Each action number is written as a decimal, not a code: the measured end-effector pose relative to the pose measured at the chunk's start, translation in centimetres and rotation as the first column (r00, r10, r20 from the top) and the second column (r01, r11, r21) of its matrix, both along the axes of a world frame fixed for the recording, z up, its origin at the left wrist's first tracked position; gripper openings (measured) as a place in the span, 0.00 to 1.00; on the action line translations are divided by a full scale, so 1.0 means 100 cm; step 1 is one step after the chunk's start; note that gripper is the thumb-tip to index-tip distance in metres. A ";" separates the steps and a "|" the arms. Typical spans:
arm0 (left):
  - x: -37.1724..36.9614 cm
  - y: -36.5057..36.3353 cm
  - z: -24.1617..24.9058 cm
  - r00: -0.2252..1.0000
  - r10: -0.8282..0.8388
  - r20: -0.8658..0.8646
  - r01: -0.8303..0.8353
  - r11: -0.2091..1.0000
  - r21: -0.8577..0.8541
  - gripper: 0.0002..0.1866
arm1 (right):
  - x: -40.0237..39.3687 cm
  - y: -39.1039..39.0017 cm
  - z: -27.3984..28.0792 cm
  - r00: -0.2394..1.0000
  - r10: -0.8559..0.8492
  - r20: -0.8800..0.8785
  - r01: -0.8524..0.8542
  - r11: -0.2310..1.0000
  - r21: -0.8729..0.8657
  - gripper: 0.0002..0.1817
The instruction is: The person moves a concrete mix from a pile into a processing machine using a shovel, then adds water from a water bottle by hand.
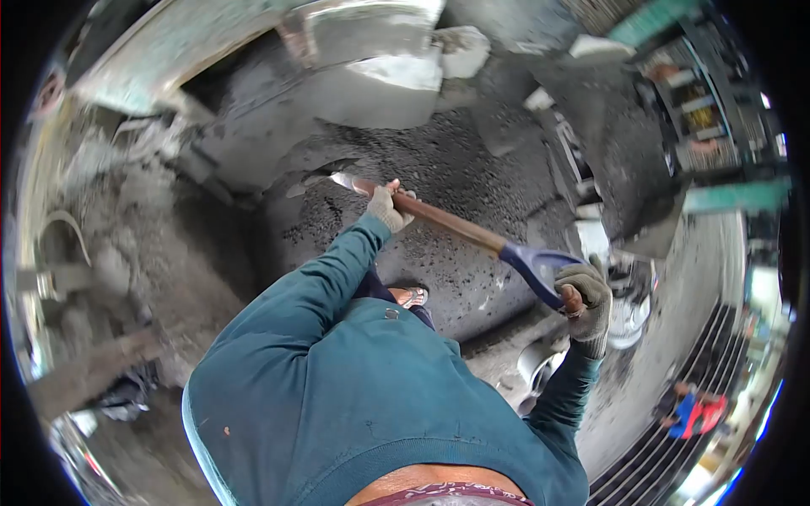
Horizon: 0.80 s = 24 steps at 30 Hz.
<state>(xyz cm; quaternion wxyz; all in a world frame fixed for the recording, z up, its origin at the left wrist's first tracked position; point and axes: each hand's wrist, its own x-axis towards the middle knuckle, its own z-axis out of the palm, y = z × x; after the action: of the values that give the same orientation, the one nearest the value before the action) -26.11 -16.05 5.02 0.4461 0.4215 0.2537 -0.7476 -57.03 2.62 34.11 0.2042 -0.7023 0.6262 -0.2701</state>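
A shovel [460,226] with a wooden shaft and a blue-purple D-shaped handle stretches across the middle of the head view. My left hand [390,208], in a worn glove with bare fingertips showing, is wrapped round the lower shaft near the metal socket. My right hand [585,297], also gloved, is closed on the D-handle at the other end. The blade is down at the dark gritty material [422,156] on the floor; most of it is hard to make out. My sandalled foot [411,296] shows below the shaft.
Pale slabs [380,76] border the grit at the back. A white bucket-like container [629,316] stands beyond my right hand, and a round pale container [533,364] lies near my right forearm. Slatted dark bars [666,422] and a person in red and blue [699,413] are at lower right.
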 end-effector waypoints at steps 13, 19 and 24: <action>0.165 -0.093 0.176 0.906 0.071 -0.417 -0.317 0.767 -0.558 0.07 | 0.333 -0.203 0.111 0.677 0.413 -0.609 -0.683 0.661 -0.312 0.19; 0.213 -0.159 0.022 0.986 0.053 -0.155 -0.099 0.945 -0.312 0.13 | 0.432 -0.275 -0.014 0.680 0.418 -0.603 -0.441 0.889 0.118 0.17; 0.187 -0.056 -0.168 0.662 -0.433 0.611 0.505 0.861 0.062 0.25 | 0.393 -0.195 -0.158 0.623 0.712 -0.323 -0.590 0.699 0.403 0.26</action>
<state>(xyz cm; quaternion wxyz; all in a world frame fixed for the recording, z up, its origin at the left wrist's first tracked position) -7.43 -21.61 -11.78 0.3184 0.6627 -0.0629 -0.6749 -17.78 -16.86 18.32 0.2253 -0.8916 0.3846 0.0800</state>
